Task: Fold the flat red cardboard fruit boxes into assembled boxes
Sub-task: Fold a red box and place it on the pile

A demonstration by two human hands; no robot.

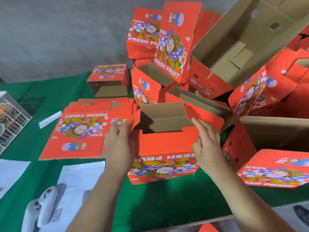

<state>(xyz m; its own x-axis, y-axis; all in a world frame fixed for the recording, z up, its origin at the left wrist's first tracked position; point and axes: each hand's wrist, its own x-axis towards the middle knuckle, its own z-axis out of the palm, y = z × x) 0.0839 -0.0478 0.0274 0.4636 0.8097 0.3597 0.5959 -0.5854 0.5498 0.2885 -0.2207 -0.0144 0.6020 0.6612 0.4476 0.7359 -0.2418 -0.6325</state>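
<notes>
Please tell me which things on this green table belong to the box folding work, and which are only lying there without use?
Belong to the job:
- half-folded red box, held by left hand and right hand
- stack of flat red boxes
- pile of assembled boxes

Only lying about:
- white game controller
- printed papers
- wire basket
- white strip

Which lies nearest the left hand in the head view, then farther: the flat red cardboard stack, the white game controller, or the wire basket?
1. Flat red cardboard stack, just left of the left hand.
2. White game controller, near-left table edge.
3. Wire basket, far left edge.
</notes>
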